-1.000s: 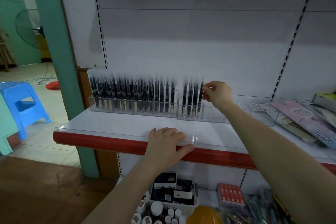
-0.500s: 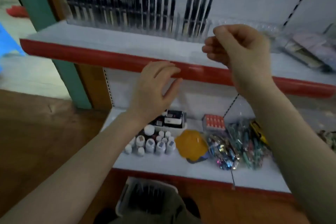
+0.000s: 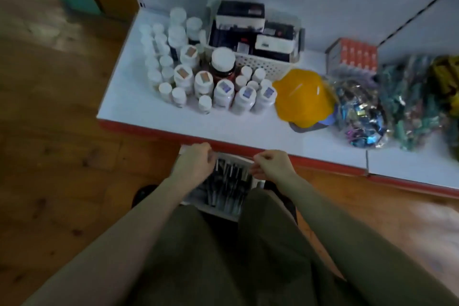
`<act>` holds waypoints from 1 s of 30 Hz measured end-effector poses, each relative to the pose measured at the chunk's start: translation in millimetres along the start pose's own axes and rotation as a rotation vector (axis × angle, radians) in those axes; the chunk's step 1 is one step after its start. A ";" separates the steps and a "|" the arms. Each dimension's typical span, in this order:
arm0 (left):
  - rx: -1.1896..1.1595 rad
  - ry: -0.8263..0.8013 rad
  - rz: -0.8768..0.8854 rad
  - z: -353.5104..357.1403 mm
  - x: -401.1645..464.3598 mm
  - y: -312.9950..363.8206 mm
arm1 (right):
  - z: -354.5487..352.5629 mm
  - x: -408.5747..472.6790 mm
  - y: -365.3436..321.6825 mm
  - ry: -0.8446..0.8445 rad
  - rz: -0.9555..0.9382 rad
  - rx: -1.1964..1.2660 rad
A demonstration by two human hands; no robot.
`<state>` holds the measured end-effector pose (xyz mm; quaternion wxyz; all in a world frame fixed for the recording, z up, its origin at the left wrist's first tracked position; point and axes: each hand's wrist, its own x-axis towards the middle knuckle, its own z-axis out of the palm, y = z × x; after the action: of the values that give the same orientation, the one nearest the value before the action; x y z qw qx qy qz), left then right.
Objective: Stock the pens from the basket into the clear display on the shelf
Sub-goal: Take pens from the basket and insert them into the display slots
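Head view has swung down off the display: both hands, left hand (image 3: 193, 163) and right hand (image 3: 270, 165), fingers curled, whether pinching I cannot tell, now hover over the white plastic basket (image 3: 224, 211) of dark pens (image 3: 228, 181) at six o'clock, next pickup likely.

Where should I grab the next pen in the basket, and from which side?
A judgement: pinch a pen mid-barrel from above. The pens lie flat, packed lengthwise in the basket, open only at the top. Both hands hover there; the blur hides single barrels.
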<state>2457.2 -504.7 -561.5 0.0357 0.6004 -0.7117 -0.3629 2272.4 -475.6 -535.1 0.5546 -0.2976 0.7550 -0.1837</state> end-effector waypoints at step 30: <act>-0.535 -0.300 -0.533 134.3 30.0 -54.7 | 79.2 117.6 106.8 -0.087 0.251 -0.566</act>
<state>2428.8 -468.3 -702.3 -0.0089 0.6736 -0.4089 -0.6157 2296.7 -467.5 -710.8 0.5000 -0.3522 0.7826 0.1165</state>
